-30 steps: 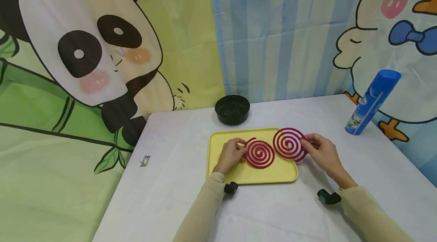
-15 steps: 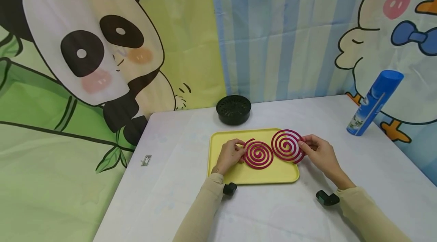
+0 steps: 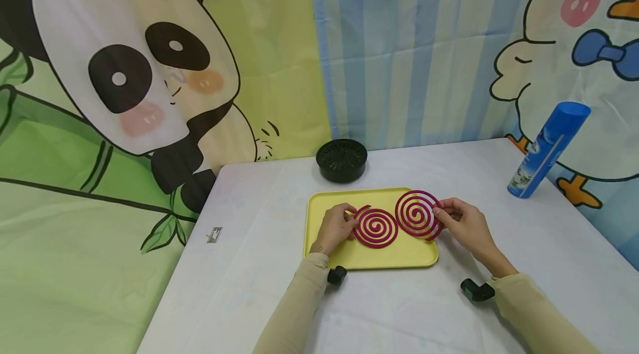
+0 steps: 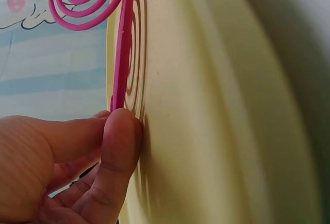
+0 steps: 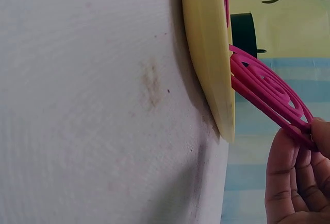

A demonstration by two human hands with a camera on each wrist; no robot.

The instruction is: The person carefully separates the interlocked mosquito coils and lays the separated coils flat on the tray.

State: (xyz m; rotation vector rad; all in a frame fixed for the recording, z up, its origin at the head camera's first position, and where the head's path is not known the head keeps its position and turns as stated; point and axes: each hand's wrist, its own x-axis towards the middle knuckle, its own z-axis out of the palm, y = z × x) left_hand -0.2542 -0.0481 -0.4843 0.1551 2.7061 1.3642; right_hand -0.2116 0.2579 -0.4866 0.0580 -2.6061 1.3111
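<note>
Two magenta mosquito coils are held over a yellow tray (image 3: 369, 259). My left hand (image 3: 335, 227) pinches the left rim of one mosquito coil (image 3: 376, 227) between thumb and fingers. The left wrist view shows this coil (image 4: 122, 44) edge-on, close over the tray surface, where its shadow falls. With thumb and fingertips, my right hand (image 3: 465, 227) grips the right rim of the other mosquito coil (image 3: 416, 212). That coil (image 5: 268, 87) slants up from the tray's right side in the right wrist view. In the head view the two coils' rims lie side by side.
Behind the tray stands a round black container (image 3: 341, 162) with a patterned top. A blue spray can (image 3: 546, 151) is at the table's right edge. A small silvery piece (image 3: 214, 235) lies on the white tablecloth at left. Printed curtains hang behind the table.
The right hand and its coil have shifted slightly left and down, tilting flatter over the tray. The left hand and its coil have barely moved.
</note>
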